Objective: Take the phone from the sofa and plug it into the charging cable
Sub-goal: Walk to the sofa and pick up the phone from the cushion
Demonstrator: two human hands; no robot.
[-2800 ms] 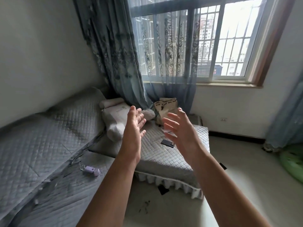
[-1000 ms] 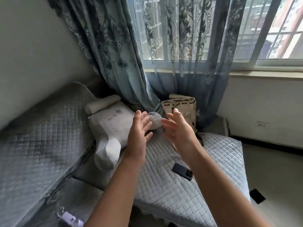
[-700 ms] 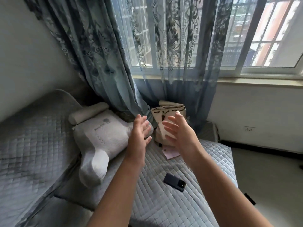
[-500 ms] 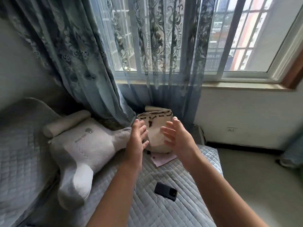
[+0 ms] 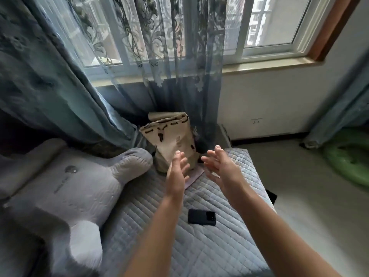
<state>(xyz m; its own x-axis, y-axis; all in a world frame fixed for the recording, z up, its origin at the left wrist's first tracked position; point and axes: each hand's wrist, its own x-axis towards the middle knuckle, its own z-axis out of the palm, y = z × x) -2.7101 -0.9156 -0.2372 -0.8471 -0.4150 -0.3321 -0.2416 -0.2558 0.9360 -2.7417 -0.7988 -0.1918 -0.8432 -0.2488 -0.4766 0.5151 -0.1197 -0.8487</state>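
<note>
A dark phone [image 5: 201, 216] lies flat, back up, on the grey quilted sofa seat [image 5: 209, 252], between my two forearms. My left hand [image 5: 176, 174] and my right hand [image 5: 223, 168] are both held out above the seat beyond the phone, palms facing each other, fingers spread, holding nothing. Neither hand touches the phone. No charging cable is in view.
A beige patterned bag [image 5: 171, 144] stands at the seat's far end against blue curtains [image 5: 60, 86]. A large grey plush pillow [image 5: 67, 194] fills the left. A pink paper [image 5: 192, 176] lies under the hands. A wall socket [image 5: 256, 121] and green ring [image 5: 347, 156] are right.
The view has moved closer to the sofa end and swung right. The phone now lies nearer, between my forearms. Both hands stay open and empty.
</note>
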